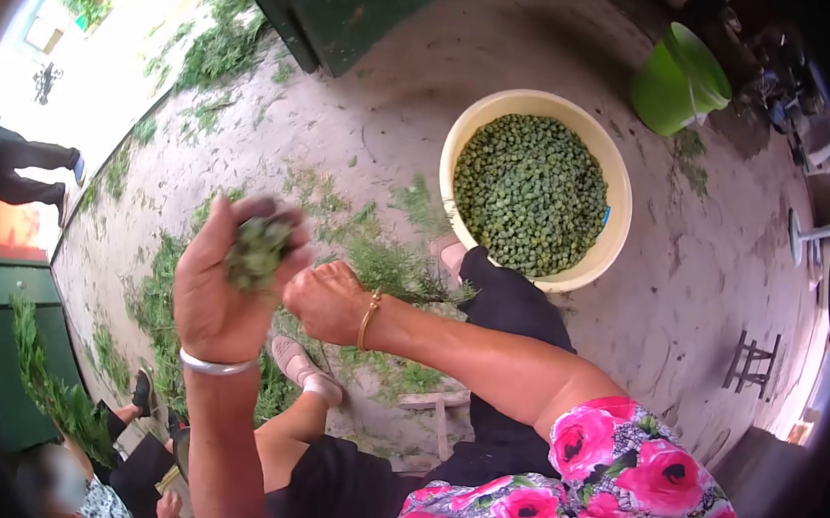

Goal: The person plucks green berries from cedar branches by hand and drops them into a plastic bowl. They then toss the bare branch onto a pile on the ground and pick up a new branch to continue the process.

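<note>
My left hand (233,280), with a silver bangle at its wrist, is raised and cupped around a blurred clump of small green cones (260,251). Right beside it, my right hand (327,301), wearing a gold bracelet, is closed with its knuckles up; whatever its fingers grip is hidden. Feathery green sprigs (386,267) show just past my right hand, though I cannot tell whether it touches them. Beyond my knee stands a round cream tub (619,191) holding a large heap of the same small green cones (530,190).
Cut green branches (158,289) litter the dusty floor. A green bucket (673,85) stands at upper right, a small wooden stool (752,364) at right. Another person (100,497) sits at lower left by a leafy branch (55,378). Someone's legs (31,174) show at the doorway.
</note>
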`<state>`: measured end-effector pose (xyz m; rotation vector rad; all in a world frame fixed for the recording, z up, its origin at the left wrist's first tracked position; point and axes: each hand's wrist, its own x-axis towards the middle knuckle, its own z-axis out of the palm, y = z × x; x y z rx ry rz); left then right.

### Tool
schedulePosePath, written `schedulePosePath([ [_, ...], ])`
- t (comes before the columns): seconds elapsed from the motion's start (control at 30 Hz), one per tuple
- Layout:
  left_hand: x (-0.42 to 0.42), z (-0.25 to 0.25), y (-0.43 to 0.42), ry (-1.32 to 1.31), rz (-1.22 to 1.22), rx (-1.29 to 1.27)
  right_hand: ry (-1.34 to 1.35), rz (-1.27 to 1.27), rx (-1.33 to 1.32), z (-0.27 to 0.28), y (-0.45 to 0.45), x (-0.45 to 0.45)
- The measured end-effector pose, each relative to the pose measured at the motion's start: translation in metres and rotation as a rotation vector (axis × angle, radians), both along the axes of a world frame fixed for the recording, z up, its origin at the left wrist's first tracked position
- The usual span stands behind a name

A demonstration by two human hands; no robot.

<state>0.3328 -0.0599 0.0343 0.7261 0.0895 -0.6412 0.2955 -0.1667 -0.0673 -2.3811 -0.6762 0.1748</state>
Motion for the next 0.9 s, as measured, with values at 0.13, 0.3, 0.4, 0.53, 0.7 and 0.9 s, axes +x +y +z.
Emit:
schedulePosePath([
  [0.13,0.008,0.014,-0.103,-0.215,-0.196,0.072,-0.138,-0.081,0.300,-0.013,0.008,0.003],
  [0.3,0.007,0.033,-0.164,-0.386,-0.334,0.142,0.185,0.085,1.254,-0.020,-0.010,-0.006],
  [0.4,0.017,0.030,-0.149,-0.514,-0.279,0.115,0.314,-0.018,0.807,-0.022,0.006,0.004],
  [0.53,-0.001,0.040,-0.078,-0.583,0.090,0.082,0.001,-0.324,0.440,-0.012,0.002,0.016],
  [0.7,-0.043,-0.019,0.012,-0.608,0.556,0.957,0.435,-0.527,0.990,-0.003,-0.019,0.037],
  [0.9,-0.057,-0.081,0.035,-0.523,-0.123,1.391,0.966,-0.740,1.609,0.009,-0.015,0.036],
])
